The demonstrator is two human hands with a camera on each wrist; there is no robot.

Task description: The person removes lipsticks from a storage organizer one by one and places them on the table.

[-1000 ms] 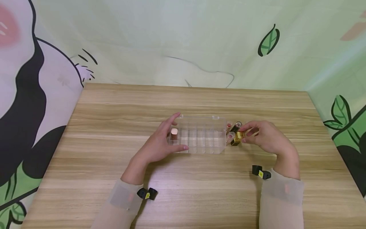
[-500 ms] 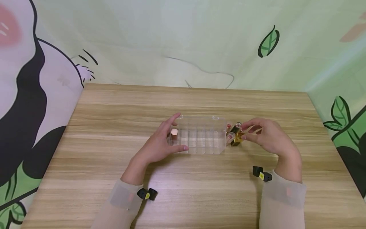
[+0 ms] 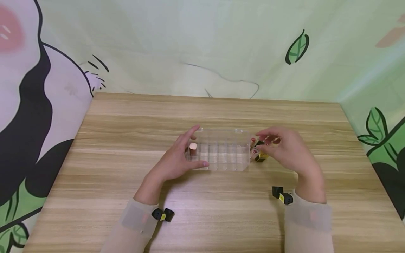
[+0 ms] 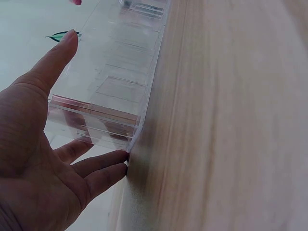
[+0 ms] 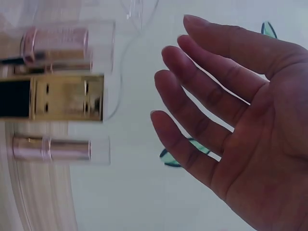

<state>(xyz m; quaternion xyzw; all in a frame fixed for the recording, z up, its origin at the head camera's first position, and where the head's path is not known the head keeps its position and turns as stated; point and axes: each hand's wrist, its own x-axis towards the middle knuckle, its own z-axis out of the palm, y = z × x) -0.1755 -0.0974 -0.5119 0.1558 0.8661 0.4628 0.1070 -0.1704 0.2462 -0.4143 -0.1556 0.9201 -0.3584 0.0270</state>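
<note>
My left hand (image 3: 174, 158) holds the left end of a clear compartmented lipstick organizer (image 3: 221, 166), thumb along the near side and fingers at the far side and end. A brown lipstick with a shiny copper top (image 3: 192, 149) stands in its leftmost compartment. Just right of the organizer stand several lipsticks close together. A gold-and-black lipstick (image 5: 67, 96) shows between clear-capped pink ones (image 5: 67, 148) in the right wrist view. Above this group hovers my right hand (image 3: 286, 147), its fingers loosely bent and apart, nothing between them. From the head it partly hides the gold-and-black lipstick and a dark one.
The organizer and lipsticks stand on a wood-grain table (image 3: 221, 211). A pale green cloth (image 3: 158, 42) with printed leaves and a cartoon figure rises behind the table's far edge. Each sleeve carries a small black wrist camera (image 3: 162, 214).
The right fingers, earlier at the gold lipstick's top, have come off it and shifted left and away over the group. The left hand and organizer have stayed put.
</note>
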